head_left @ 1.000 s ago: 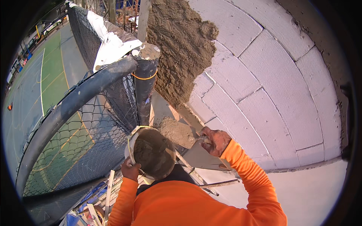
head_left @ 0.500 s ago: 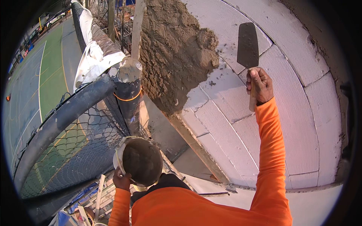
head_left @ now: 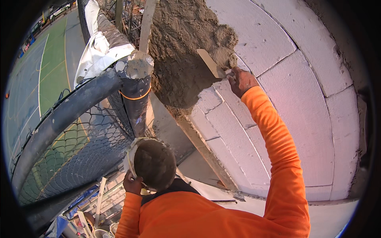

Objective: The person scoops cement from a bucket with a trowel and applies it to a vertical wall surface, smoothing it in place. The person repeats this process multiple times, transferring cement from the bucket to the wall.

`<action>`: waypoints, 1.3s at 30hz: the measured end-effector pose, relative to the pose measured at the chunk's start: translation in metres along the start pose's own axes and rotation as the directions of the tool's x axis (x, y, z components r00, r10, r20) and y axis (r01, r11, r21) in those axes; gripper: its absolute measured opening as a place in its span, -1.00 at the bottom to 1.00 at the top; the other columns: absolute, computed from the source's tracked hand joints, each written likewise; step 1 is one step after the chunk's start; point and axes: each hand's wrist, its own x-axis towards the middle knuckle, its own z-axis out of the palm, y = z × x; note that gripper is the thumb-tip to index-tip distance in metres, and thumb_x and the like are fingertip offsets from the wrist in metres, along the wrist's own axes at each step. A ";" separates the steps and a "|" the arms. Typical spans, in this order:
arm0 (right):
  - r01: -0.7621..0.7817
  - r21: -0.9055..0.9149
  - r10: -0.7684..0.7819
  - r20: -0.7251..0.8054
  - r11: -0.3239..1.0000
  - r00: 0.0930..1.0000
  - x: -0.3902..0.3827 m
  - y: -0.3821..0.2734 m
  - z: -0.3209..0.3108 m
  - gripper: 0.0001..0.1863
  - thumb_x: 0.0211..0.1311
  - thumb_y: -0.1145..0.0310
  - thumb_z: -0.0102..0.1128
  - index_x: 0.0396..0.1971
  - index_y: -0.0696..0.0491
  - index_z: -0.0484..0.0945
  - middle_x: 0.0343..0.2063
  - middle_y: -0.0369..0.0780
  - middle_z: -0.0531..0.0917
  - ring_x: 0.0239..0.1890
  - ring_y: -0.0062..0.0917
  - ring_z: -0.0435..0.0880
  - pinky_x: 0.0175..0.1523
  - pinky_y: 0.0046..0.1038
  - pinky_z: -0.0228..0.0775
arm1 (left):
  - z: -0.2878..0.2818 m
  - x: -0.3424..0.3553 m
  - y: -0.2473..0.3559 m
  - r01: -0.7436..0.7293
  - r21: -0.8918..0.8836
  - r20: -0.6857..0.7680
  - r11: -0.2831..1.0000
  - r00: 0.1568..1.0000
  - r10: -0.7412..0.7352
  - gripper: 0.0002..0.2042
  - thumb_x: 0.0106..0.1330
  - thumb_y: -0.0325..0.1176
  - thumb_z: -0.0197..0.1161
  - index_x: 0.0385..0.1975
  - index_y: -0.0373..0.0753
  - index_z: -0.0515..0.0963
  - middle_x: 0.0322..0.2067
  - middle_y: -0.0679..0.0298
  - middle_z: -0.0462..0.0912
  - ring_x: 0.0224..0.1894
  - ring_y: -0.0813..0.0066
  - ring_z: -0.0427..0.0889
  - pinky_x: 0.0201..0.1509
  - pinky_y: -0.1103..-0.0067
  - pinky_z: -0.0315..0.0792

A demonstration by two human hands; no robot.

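Observation:
In my right hand [head_left: 241,80] is a trowel [head_left: 210,63], its blade turned toward the lower edge of the wet grey-brown mortar [head_left: 186,35]. The mortar coats the upper left of a wall of pale blocks [head_left: 285,107]; the patch left of the blade looks smoother than the rough part above. Low in front of my body, my left hand [head_left: 132,183] grips the rim of a bucket [head_left: 154,164]. The bucket is tilted so its mouth faces me, with grey mortar coating the inside. How much it holds is hard to tell.
Left of the wall stands a dark padded post [head_left: 135,107] with an orange band, joined to a curved rail [head_left: 67,103] and wire mesh [head_left: 87,146]. White cloth [head_left: 95,59] drapes behind it. A wooden board [head_left: 206,152] edges the wall; timber scraps [head_left: 99,202] lie below. Beyond is a sports court [head_left: 53,59].
My right hand has moved left and slightly inward, bringing the trowel from over the bare blocks onto the mortar and tilting its blade. The mortar's lower part looks smoother. The bucket stays held.

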 end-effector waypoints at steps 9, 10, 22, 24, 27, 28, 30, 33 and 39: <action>-0.074 -0.136 0.065 -0.070 0.988 0.995 -0.034 0.017 -0.055 -0.70 0.43 0.22 0.16 -0.05 0.14 0.53 -0.18 0.04 0.72 -0.15 -0.06 0.74 -0.04 -0.16 0.58 | -0.026 0.007 -0.009 0.035 0.119 -0.055 0.992 0.998 -0.029 -0.58 -0.04 -0.53 0.27 -0.07 -0.42 0.61 -0.33 0.21 0.70 -0.36 0.42 0.66 -0.22 0.50 0.56; -0.090 -0.139 0.080 -0.075 0.986 0.994 -0.040 0.022 -0.061 -0.70 0.43 0.22 0.17 -0.04 0.14 0.53 -0.18 0.04 0.72 -0.15 -0.06 0.75 -0.04 -0.16 0.59 | -0.030 0.006 -0.009 0.015 0.142 -0.047 0.990 0.999 -0.008 -0.59 -0.04 -0.54 0.26 -0.09 -0.41 0.61 -0.33 0.21 0.70 -0.36 0.40 0.66 -0.22 0.49 0.57; 0.128 -0.280 -0.232 -0.378 0.951 0.896 -0.107 -0.028 -0.137 -0.69 0.43 0.18 0.23 -0.12 0.15 0.56 -0.36 -0.09 0.67 -0.42 -0.25 0.74 -0.32 -0.33 0.61 | -0.052 0.002 0.004 -0.035 0.068 -0.069 0.997 0.997 0.040 -0.61 -0.04 -0.60 0.23 -0.11 -0.43 0.58 -0.33 0.16 0.69 -0.43 0.36 0.68 -0.44 0.46 0.59; 0.325 -0.042 -0.314 -0.407 0.945 0.858 -0.101 -0.040 -0.132 -0.68 0.44 0.17 0.23 -0.14 0.16 0.57 -0.43 -0.14 0.64 -0.49 -0.38 0.69 -0.37 -0.40 0.58 | -0.053 0.002 0.000 0.010 0.089 -0.098 0.996 0.995 -0.002 -0.55 -0.03 -0.60 0.23 -0.03 -0.48 0.56 -0.29 0.11 0.70 -0.37 0.36 0.69 -0.36 0.46 0.61; 0.478 0.542 -0.344 -0.336 0.691 0.877 -0.070 -0.057 -0.113 -0.68 0.44 0.15 0.26 -0.18 0.15 0.58 -0.51 -0.27 0.58 -0.54 -0.59 0.57 -0.43 -0.49 0.49 | -0.053 0.002 -0.001 -0.026 0.227 -0.131 0.973 0.990 0.057 -0.56 -0.02 -0.61 0.21 -0.03 -0.45 0.54 -0.29 0.12 0.70 -0.33 0.34 0.70 -0.31 0.48 0.61; 0.396 0.759 -0.345 -0.239 0.517 0.908 -0.052 -0.063 -0.103 -0.68 0.42 0.14 0.29 -0.19 0.13 0.58 -0.52 -0.32 0.56 -0.55 -0.66 0.52 -0.44 -0.53 0.45 | -0.051 0.001 0.001 -0.068 0.163 -0.115 0.984 0.990 0.087 -0.58 -0.02 -0.61 0.20 -0.05 -0.44 0.54 -0.30 0.13 0.69 -0.34 0.34 0.70 -0.33 0.48 0.61; 0.142 0.922 -0.151 -0.093 0.361 0.984 -0.006 -0.067 -0.085 -0.67 0.42 0.11 0.29 -0.22 0.12 0.58 -0.52 -0.37 0.55 -0.56 -0.70 0.48 -0.46 -0.56 0.41 | -0.049 -0.007 0.007 0.029 0.049 -0.051 0.998 0.998 -0.027 -0.61 -0.03 -0.61 0.20 -0.10 -0.42 0.54 -0.32 0.15 0.68 -0.34 0.35 0.70 -0.38 0.49 0.61; 0.129 0.866 0.288 -0.297 0.483 0.910 0.015 -0.045 -0.059 -0.66 0.45 0.07 0.24 -0.17 0.09 0.59 -0.55 -0.37 0.52 -0.55 -0.73 0.47 -0.47 -0.60 0.38 | -0.046 -0.018 0.020 0.016 0.119 -0.110 0.993 0.994 -0.003 -0.69 -0.03 -0.62 0.19 -0.21 -0.36 0.54 -0.38 0.19 0.66 -0.46 0.37 0.67 -0.55 0.51 0.57; 0.191 0.686 0.049 -0.314 0.703 0.948 -0.043 0.011 -0.008 -0.63 0.43 0.08 0.24 -0.14 0.14 0.57 -0.51 -0.22 0.62 -0.50 -0.50 0.61 -0.34 -0.45 0.50 | -0.029 -0.008 0.014 0.055 0.164 -0.147 0.985 0.989 -0.030 -0.85 -0.09 -0.57 0.27 -0.49 -0.26 0.48 -0.52 0.31 0.56 -0.50 0.45 0.56 -0.48 0.47 0.47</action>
